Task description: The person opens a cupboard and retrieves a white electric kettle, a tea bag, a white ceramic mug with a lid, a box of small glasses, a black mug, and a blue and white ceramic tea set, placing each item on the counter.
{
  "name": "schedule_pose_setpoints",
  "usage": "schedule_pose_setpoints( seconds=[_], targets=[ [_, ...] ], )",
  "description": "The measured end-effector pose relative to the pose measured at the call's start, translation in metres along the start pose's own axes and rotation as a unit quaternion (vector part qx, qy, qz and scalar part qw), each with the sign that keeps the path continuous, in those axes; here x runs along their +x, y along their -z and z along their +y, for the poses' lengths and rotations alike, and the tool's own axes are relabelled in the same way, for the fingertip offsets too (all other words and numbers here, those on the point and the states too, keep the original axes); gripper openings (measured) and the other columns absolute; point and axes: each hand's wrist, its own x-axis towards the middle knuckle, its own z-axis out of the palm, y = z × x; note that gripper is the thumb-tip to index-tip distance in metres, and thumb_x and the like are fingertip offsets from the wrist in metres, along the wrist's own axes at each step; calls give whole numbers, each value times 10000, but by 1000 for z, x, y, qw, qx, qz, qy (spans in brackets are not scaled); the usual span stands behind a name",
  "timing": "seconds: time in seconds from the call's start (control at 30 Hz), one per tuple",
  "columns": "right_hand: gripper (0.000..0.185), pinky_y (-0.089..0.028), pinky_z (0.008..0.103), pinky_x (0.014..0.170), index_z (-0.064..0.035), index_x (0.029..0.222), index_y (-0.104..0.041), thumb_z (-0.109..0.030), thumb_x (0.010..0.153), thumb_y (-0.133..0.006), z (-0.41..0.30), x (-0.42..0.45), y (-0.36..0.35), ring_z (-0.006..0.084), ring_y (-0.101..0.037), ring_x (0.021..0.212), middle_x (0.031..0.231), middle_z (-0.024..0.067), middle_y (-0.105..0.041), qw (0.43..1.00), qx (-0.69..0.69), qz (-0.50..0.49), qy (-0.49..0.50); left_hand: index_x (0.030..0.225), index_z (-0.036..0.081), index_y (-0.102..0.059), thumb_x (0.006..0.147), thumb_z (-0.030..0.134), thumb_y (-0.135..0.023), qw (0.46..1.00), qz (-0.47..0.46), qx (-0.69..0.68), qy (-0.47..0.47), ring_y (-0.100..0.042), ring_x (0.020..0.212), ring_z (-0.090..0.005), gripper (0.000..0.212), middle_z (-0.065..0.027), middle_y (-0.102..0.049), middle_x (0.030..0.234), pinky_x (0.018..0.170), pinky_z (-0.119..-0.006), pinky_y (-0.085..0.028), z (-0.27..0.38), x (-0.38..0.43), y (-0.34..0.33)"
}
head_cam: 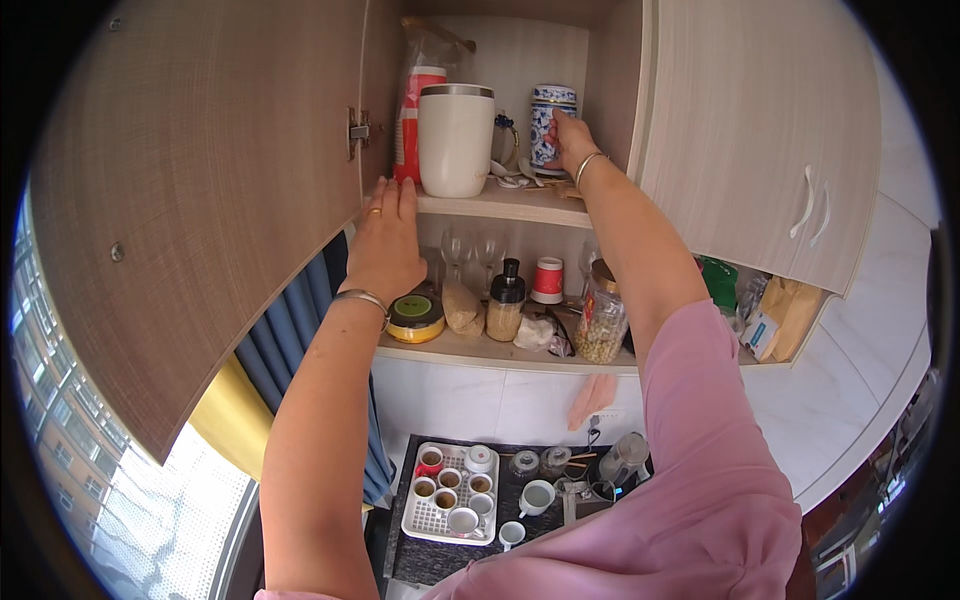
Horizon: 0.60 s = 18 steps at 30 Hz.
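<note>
My right hand [571, 142] reaches into the open wall cabinet, its fingers around a blue-and-white lidded canister [553, 129] that stands on the upper shelf. The flat fingers of my left hand [386, 240] rest against the front edge of that shelf [517, 209], at its left end, holding nothing. Just above them stand a large cream container with a grey rim [456, 142] and a bagged stack of red and white paper cups [409, 127]. Between container and canister are a glass mug [508, 142] partly hidden behind the container, and white spoons [529, 172] lying on the shelf.
The cabinet door [225, 150] hangs open at left. On the lower shelf stand wine glasses [489, 251], a black-topped jar [506, 304], a red paper cup [547, 280] and a gold-lidded jar [602, 319]. Below, a white tray [430, 523] holds several cups on a dark counter [435, 559].
</note>
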Motion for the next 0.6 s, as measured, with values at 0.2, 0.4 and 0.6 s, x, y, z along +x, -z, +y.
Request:
schedule_pose_setpoints(
  seconds=[0.2, 0.4, 0.6],
  targets=[
    [201, -293, 759, 909, -153, 842, -550, -344, 902, -558, 5, -1, 4, 147, -531, 720, 734, -38, -489, 1000, -25, 9, -5, 1406, -45, -239, 646, 73, -698, 1000, -13, -23, 2, -261, 1378, -353, 895, -245, -331, 1418, 1143, -366, -255, 3, -1, 0],
    [210, -260, 774, 930, -162, 777, -525, -320, 911, -564, 5, -10, -4, 149, -514, 662, 654, -53, -460, 999, -5, 43, -10, 1412, -39, -234, 650, 71, -693, 999, -27, -17, 11, -259, 1381, -347, 896, -241, -328, 1424, 1141, -365, -262, -1, -2, 4],
    [224, -273, 765, 921, -134, 918, -564, -356, 899, -544, 5, 4, 4, 156, -510, 686, 783, -15, -508, 998, 51, 3, -45, 1414, -36, -230, 647, 73, -696, 1000, -15, -23, -1, -257, 1382, -349, 904, -240, -324, 1426, 1139, -368, -266, 3, -1, 3]
  ],
)
